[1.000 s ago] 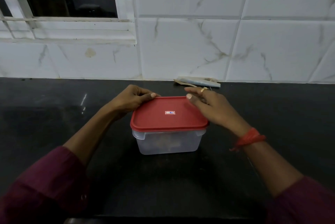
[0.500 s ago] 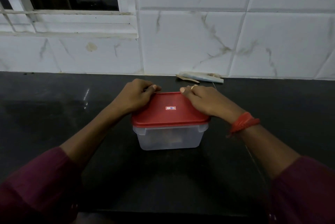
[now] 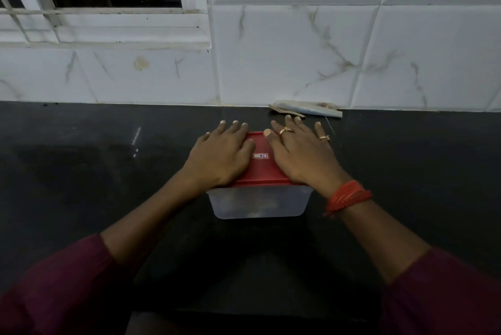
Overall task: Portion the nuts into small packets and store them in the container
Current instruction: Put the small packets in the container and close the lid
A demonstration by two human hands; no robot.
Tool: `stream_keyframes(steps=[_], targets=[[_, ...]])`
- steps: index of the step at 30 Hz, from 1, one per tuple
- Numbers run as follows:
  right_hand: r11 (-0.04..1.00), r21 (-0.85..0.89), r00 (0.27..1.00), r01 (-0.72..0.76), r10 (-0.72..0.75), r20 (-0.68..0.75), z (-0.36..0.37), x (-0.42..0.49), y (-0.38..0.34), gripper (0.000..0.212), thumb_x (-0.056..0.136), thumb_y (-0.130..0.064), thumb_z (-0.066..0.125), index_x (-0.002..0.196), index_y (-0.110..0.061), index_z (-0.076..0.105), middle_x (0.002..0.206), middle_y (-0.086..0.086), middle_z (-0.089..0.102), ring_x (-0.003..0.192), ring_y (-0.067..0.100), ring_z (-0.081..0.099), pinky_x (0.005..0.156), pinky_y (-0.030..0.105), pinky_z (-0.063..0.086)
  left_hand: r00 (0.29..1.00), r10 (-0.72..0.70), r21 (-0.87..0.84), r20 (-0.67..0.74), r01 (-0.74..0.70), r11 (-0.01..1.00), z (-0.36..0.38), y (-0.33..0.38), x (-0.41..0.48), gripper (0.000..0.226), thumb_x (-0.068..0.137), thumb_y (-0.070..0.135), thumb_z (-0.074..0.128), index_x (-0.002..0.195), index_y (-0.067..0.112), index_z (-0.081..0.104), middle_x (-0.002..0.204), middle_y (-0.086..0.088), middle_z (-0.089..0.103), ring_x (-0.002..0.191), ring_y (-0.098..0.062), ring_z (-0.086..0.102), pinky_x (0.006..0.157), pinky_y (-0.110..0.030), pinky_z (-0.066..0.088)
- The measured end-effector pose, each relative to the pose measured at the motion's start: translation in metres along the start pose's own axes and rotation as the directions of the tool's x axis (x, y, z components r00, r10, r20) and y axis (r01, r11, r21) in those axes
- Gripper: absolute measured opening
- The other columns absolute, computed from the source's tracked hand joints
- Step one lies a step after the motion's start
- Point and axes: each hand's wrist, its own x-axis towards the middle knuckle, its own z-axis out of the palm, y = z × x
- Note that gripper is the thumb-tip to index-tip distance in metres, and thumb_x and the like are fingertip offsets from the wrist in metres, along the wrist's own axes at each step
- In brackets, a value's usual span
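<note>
Two palms lay flat on red lid point(image 3: 261, 169): left hand point(image 3: 222, 156) over left half, right hand point(image 3: 301, 157) over right half, fingers straight, spread, gripping nothing. Lid sat on clear container point(image 3: 257, 203), middle of counter point(image 3: 81, 172). Contents dim, could not tell. Flat packet point(image 3: 309, 109) lay at counter's back edge, against tiled wall point(image 3: 298, 50), apart from container.

The left hand point(image 3: 221, 157) and right hand point(image 3: 302, 157) lie flat, side by side (fingers straight, palms down).
</note>
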Motion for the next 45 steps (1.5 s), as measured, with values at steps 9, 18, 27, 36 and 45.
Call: stream_keyframes(steps=[9, 18, 27, 36, 45], targets=[[0.993, -0.071, 0.992, 0.095, -0.089, 0.087, -0.002, 0.009, 0.001, 0.059, 0.105, -0.053, 0.022, 0.159, -0.029, 0.022, 0.167, -0.001, 0.018, 0.155, 0.022, 0.009, 0.124, 0.047, 0.004, 0.984, 0.158, 0.108, -0.083, -0.149, 0.983, 0.002, 0.000, -0.003, 0.056, 0.100, 0.048, 0.020, 0.153, 0.035, 0.036, 0.161, 0.007, 0.033, 0.149, -0.019, 0.030, 0.119, -0.041, 0.025], [0.831, 0.521, 0.914, 0.192, 0.041, -0.403, -0.002, -0.015, 0.011, 0.035, 0.094, -0.022, 0.058, 0.127, -0.025, 0.069, 0.143, -0.005, 0.057, 0.133, 0.005, 0.049, 0.106, 0.008, 0.030, 0.933, 0.038, -0.422, -0.357, -0.197, 0.885, 0.003, -0.013, -0.011, 0.046, 0.092, 0.044, 0.046, 0.131, 0.029, 0.066, 0.137, 0.009, 0.062, 0.124, -0.007, 0.058, 0.101, -0.021, 0.045], [0.871, 0.474, 0.913, 0.129, 0.082, -0.400, 0.010, -0.082, 0.036, 0.028, 0.082, -0.047, 0.068, 0.107, -0.035, 0.065, 0.112, -0.014, 0.055, 0.095, -0.005, 0.060, 0.080, 0.009, 0.047, 0.875, -0.155, -0.631, -0.458, -0.198, 0.750, 0.040, -0.042, -0.090, 0.044, 0.082, 0.052, 0.077, 0.121, 0.040, 0.060, 0.121, 0.017, 0.063, 0.092, -0.006, 0.069, 0.075, -0.038, 0.061], [0.951, 0.263, 0.964, 0.164, -0.097, -0.249, 0.012, 0.017, 0.035, 0.035, 0.094, -0.020, 0.064, 0.129, -0.019, 0.066, 0.134, -0.001, 0.063, 0.125, 0.014, 0.057, 0.106, 0.018, 0.035, 0.924, -0.115, -0.544, -0.366, -0.112, 0.832, 0.029, -0.096, 0.024, 0.055, 0.081, 0.067, 0.065, 0.123, 0.032, 0.062, 0.122, 0.008, 0.066, 0.106, -0.005, 0.065, 0.077, -0.042, 0.063], [0.965, 0.240, 0.991, 0.104, -0.080, -0.107, 0.028, 0.149, 0.050, 0.046, 0.099, -0.013, 0.053, 0.145, -0.013, 0.049, 0.140, 0.009, 0.058, 0.125, 0.023, 0.056, 0.098, 0.022, 0.040, 0.944, -0.207, -0.727, -0.256, -0.048, 0.684, 0.030, -0.120, 0.157, 0.045, 0.091, 0.037, 0.071, 0.129, 0.017, 0.058, 0.129, -0.007, 0.058, 0.121, -0.023, 0.057, 0.071, -0.034, 0.063]])
